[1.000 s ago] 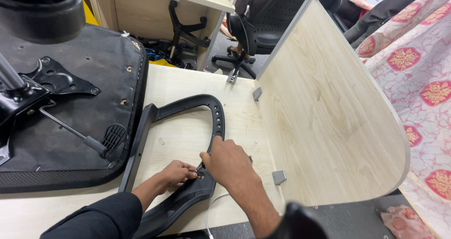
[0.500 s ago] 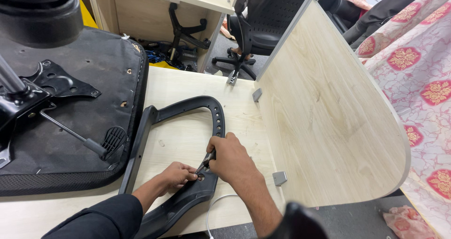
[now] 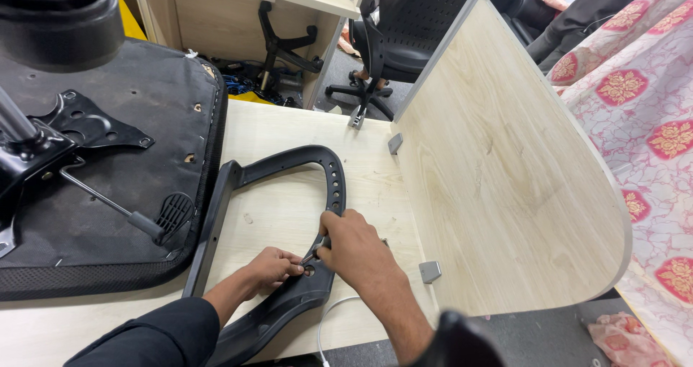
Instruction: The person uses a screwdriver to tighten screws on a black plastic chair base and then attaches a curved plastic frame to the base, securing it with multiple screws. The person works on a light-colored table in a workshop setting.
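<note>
The black plastic armrest frame (image 3: 281, 215) is lying flat on the pale wooden desk (image 3: 289, 129), just beside the upturned chair seat (image 3: 108, 186) with its metal base plate (image 3: 79, 125) and lever (image 3: 115, 208). The left hand (image 3: 273, 267) is resting on the lower part of the frame, fingers curled and pinching at a hole there; what they are pinching is too small to tell. The right hand (image 3: 354, 248) is closing around a slim tool (image 3: 312, 255), its tip meeting the same hole, touching the left fingertips. A white cable (image 3: 328, 324) is trailing off the desk edge near the right forearm. A wooden partition (image 3: 505, 179) is standing to the right, fixed by small grey brackets (image 3: 430, 271).
</note>
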